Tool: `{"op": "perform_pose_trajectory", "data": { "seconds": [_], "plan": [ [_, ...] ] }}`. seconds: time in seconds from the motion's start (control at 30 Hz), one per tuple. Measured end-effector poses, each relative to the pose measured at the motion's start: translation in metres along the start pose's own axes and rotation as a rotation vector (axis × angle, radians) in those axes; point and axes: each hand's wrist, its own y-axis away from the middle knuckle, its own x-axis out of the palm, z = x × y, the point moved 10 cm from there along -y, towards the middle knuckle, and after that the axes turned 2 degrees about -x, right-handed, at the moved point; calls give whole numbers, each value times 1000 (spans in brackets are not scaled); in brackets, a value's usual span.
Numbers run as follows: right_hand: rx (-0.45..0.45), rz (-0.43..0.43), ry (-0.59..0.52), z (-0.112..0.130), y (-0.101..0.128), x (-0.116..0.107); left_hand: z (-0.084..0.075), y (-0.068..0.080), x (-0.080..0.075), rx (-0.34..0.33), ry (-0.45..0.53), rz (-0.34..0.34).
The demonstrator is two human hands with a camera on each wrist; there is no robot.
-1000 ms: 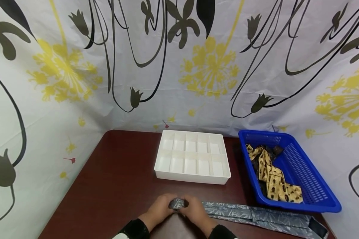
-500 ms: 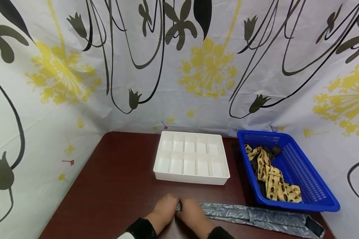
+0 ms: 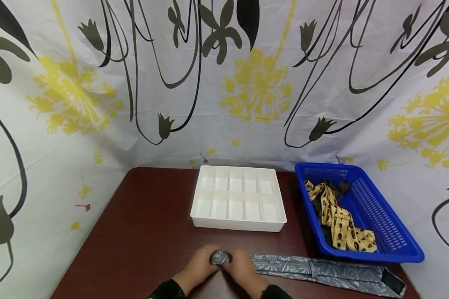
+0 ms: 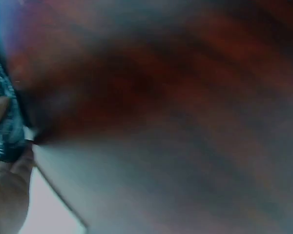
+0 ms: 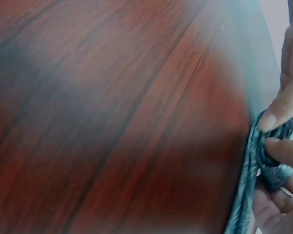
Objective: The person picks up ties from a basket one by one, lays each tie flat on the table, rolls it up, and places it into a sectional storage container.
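Note:
A grey necktie with a pale leaf pattern (image 3: 284,264) lies stretched along the front of the table, its wide end at the right. Its other end is wound into a small roll (image 3: 219,257) between my two hands. My left hand (image 3: 201,263) holds the roll from the left, and my right hand (image 3: 242,268) holds it from the right. In the right wrist view, thumb and fingers pinch the coiled layers, with the flat strip (image 5: 240,204) trailing down. The left wrist view is blurred; part of the necktie (image 4: 10,134) shows at its left edge beside fingers.
Behind my hands stands a white tray (image 3: 238,224) with two rows of compartments. At the right, a blue plastic basket (image 3: 391,224) holds a yellow patterned necktie (image 3: 342,228) and darker cloth. A printed curtain (image 3: 224,137) surrounds the dark red table (image 3: 153,216).
Half a second ago my hands were close together, mostly covering the roll; now they are farther apart and it shows between them. The head view has shifted slightly. Tray and basket stay put.

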Motion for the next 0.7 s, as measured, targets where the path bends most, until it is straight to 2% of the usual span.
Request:
{"op": "perform_pose_trajectory", "data": {
  "seconds": [0.07, 0.13, 0.3, 0.47, 0.63, 0.7],
  "plan": [
    [-6, -5, -56, -4, 0, 1, 7, 1, 0, -24, 82, 15],
    [-2, -2, -100, -9, 1, 2, 11, 2, 1, -36, 116, 18],
    [-7, -4, -136, -13, 2, 2, 6, 3, -3, -1, 70, -29],
    [-43, 15, -105, -8, 1, 1, -9, 0, -4, 45, -108, -24],
    [-101, 23, -11, 6, 2, -3, -25, -1, -4, 92, -343, -29],
    [-106, 20, 42, 12, 2, -4, -29, -1, -4, 84, -410, -37]
  ]
}}
